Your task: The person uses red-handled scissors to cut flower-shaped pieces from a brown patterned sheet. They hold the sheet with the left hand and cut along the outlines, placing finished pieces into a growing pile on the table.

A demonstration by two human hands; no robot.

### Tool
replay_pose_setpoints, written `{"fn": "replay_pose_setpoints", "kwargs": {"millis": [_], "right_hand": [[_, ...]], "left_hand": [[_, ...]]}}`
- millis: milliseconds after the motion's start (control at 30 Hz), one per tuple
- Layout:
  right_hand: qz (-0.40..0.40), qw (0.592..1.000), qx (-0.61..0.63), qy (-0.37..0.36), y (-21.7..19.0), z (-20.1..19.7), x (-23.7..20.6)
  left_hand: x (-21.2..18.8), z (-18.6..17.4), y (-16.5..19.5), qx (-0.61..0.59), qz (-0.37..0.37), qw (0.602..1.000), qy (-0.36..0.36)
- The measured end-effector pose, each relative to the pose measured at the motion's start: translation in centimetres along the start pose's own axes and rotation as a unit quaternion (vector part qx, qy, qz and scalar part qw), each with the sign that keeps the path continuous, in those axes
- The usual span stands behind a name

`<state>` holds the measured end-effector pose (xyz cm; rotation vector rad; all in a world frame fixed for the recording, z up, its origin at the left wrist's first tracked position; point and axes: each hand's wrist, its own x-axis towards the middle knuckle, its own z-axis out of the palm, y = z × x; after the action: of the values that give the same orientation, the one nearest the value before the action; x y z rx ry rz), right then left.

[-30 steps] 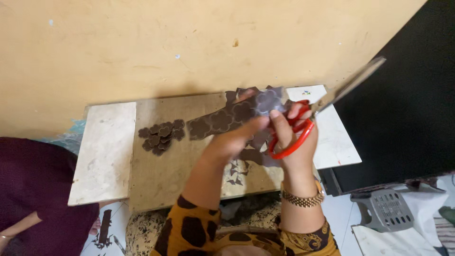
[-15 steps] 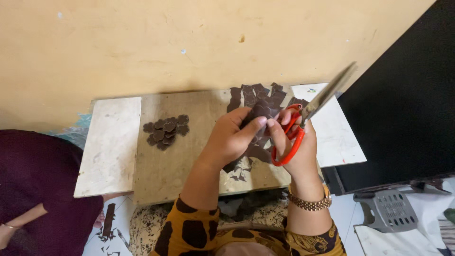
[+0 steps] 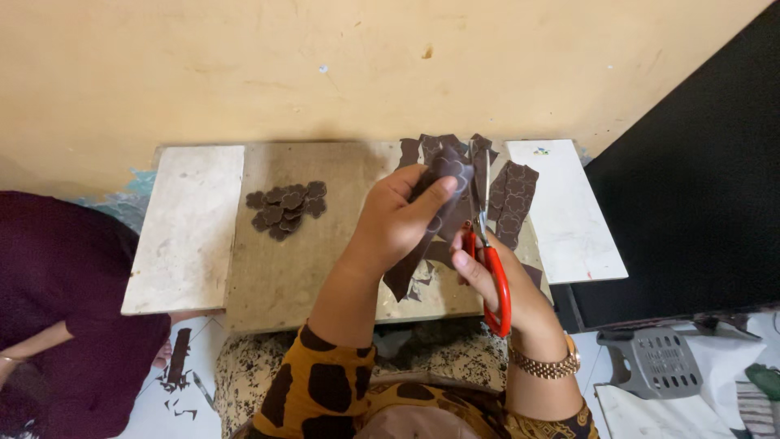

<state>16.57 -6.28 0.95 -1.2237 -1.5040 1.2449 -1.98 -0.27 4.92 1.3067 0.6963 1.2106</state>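
Both forearms rise from the bottom centre of the frame; left hand [image 3: 398, 223] curled in a pinching grip, thumb stretched up-right, right hand [image 3: 496, 276] clenched just beside it.

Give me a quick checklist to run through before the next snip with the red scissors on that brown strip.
1. Left hand grips the brown strip: ok, thumb and fingers pinch it above the wooden board.
2. Right hand in the red scissors handles: ok.
3. Blades meet the strip: cannot tell, the strip hides the cutting point.
4. Left fingertips away from the blades: cannot tell, they sit very close.
5. Pile of cut pieces out of the way: ok, it lies left of both hands.
6. Spare strips within reach: ok, beside the scissors.
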Motion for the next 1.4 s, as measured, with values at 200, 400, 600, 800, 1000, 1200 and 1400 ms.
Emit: {"fn": "replay_pose_setpoints", "kwargs": {"millis": [200, 400, 600, 800, 1000, 1200, 1400], "right_hand": [[-0.070, 0.996, 0.040, -0.033, -0.2, 0.3, -0.2], [-0.096, 0.993, 0.058, -0.037, 0.0, 0.6, -0.3], [-0.097, 0.992, 0.075, -0.021, 0.7, 1.0, -0.1], [-0.116, 0.992, 0.047, -0.024, 0.7, 1.0, 0.0], [-0.125, 0.992, 0.019, -0.020, 0.3, 0.9, 0.0], [-0.115, 0.993, 0.013, -0.006, 0.5, 0.9, -0.1], [-0.092, 0.995, 0.030, 0.006, 1.3, 0.7, -0.1]], "left_hand": [[-0.6, 0.6, 0.5, -0.052, 0.000, 0.998, -0.020], [-1.0, 1.2, 0.6, -0.021, 0.017, 0.999, 0.029], [-1.2, 1.6, 0.7, -0.033, 0.008, 0.998, 0.044], [-1.2, 2.0, 0.7, -0.013, 0.021, 0.998, 0.064], [-1.1, 2.3, 0.8, 0.005, 0.016, 0.997, 0.073], [-1.2, 2.4, 1.1, 0.010, 0.019, 0.997, 0.068], [-1.0, 2.1, 1.3, 0.021, 0.005, 0.998, 0.065]]}}
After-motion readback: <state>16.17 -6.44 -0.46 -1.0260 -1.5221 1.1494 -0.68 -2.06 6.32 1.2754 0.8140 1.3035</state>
